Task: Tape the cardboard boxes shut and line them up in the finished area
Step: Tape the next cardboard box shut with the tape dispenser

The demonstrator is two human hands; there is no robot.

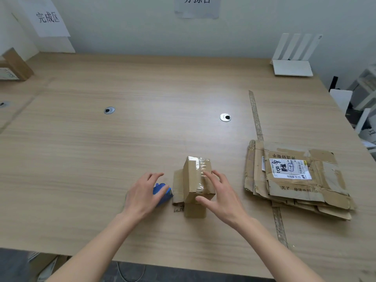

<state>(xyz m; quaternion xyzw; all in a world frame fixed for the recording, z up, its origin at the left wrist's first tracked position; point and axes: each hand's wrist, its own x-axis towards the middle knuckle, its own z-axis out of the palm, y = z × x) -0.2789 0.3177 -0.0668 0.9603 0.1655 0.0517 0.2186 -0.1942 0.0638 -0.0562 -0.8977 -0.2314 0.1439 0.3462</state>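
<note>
A brown cardboard box (196, 181) striped with shiny clear tape sits beside a blue tape dispenser (162, 193) on the pale wood-grain table (122, 139), near brown flattened cartons (295, 180) bearing a white label.

small box (196, 180) sits mid-table (101, 159), tape dispenser (162, 193) just left of it, flattened cardboard stack (295, 176) off right, another box (14, 67) far back-left
</note>
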